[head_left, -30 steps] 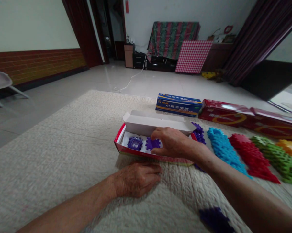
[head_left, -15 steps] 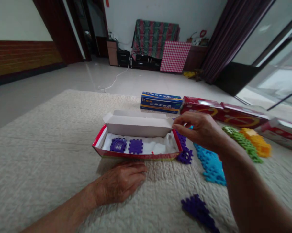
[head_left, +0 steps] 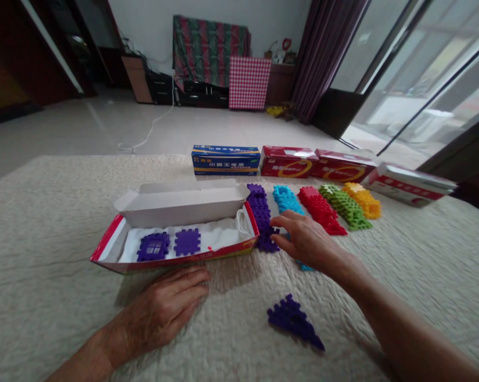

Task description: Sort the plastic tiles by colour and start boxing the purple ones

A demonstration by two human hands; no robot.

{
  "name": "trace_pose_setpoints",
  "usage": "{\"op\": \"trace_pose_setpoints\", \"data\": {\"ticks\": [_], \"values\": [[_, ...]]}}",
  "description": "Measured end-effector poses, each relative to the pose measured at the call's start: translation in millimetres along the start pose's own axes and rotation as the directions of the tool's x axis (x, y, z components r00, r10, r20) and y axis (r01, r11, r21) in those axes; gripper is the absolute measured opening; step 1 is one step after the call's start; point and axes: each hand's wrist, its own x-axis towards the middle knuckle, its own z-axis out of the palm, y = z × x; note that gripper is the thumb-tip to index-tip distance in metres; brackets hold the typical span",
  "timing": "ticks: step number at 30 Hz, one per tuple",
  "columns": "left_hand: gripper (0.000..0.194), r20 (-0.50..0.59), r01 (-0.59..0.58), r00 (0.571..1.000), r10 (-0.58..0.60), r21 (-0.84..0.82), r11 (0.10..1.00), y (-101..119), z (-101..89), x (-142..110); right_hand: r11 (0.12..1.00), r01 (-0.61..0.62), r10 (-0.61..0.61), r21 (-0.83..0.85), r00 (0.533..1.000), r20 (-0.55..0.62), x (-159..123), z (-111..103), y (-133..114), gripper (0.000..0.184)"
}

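An open cardboard box point(head_left: 255, 229) with red edges stands on the quilted cover, its white lid flap raised at the back. Inside, on white lining, lie a purple window-pattern tile point(head_left: 153, 246) and a plain purple tile point(head_left: 187, 242). In front of the box my left hand point(head_left: 163, 302) rests flat on the cover, holding nothing. My right hand point(head_left: 303, 239) is at the near end of a row of purple tiles point(head_left: 258, 207), thumb and fingers apart. It partly hides the light-blue tiles point(head_left: 286, 199). A purple triangular piece point(head_left: 295, 322) lies nearer to me.
Rows of red tiles point(head_left: 321, 209), green tiles point(head_left: 345, 206) and yellow tiles point(head_left: 362, 200) lie to the right. Behind them stand a blue box point(head_left: 225, 161), two red boxes point(head_left: 289, 162) and a white-and-red box point(head_left: 412, 184). A white cable point(head_left: 154, 124) runs over the floor.
My right hand has moved from the box's right back corner down to the near end of the purple row. The view has turned right; my left hand stays in front of the box.
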Motion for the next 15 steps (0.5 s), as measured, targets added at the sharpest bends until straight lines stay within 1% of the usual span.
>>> {"op": "trace_pose_setpoints", "data": {"ticks": [3, 8, 15], "values": [[0.026, 0.005, 0.003, 1.0, -0.003, 0.006, 1.0, 0.2, -0.3, 0.6, 0.999, -0.034, 0.035, -0.028, 0.999, 0.024, 1.5, 2.8, -0.5, 0.024], [0.026, -0.017, 0.01, 1.0, -0.01, 0.006, 1.0, 1.0, -0.2, 1.0, 0.997, -0.071, 0.071, -0.024, 0.997, 0.023, 3.1, 4.4, -3.6, 0.024], [0.026, 0.005, 0.018, 1.0, -0.018, -0.019, 1.0, 1.2, -0.9, 1.4, 0.998, -0.045, 0.045, 0.038, 0.999, 0.002, 3.4, 9.4, -3.4, 0.028]]}}
